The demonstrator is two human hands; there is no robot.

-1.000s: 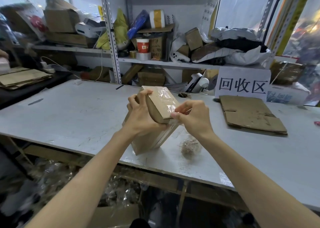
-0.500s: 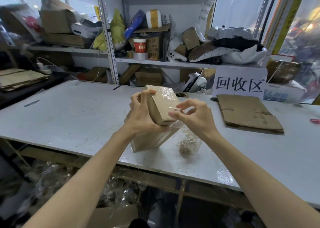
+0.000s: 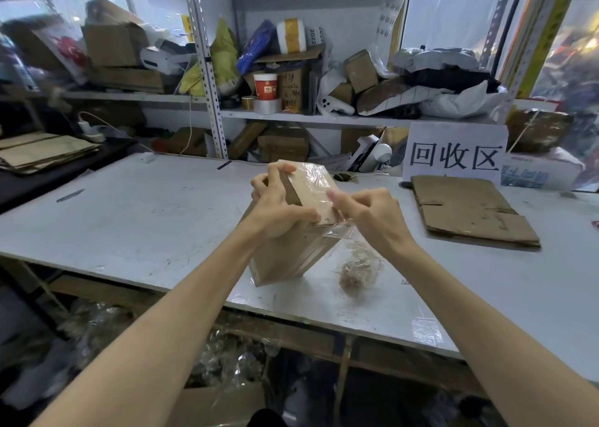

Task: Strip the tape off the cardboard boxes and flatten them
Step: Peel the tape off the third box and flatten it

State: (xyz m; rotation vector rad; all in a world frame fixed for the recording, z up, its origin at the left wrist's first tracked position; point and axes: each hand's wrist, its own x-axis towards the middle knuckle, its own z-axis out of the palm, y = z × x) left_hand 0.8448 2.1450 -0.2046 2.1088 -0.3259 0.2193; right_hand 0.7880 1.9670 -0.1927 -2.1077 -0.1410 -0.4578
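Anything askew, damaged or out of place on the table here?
The cardboard box leans tilted on its lower edge, gripped by the left hand, with clear tape hanging loose at its side near the right hand. A crumpled tape wad lies on the table beside it. All fits tape stripping; nothing else stands out.

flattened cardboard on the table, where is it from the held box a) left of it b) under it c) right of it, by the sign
c: the flattened cardboard lies right of the cardboard box gripped by the left hand, in front of the sign.
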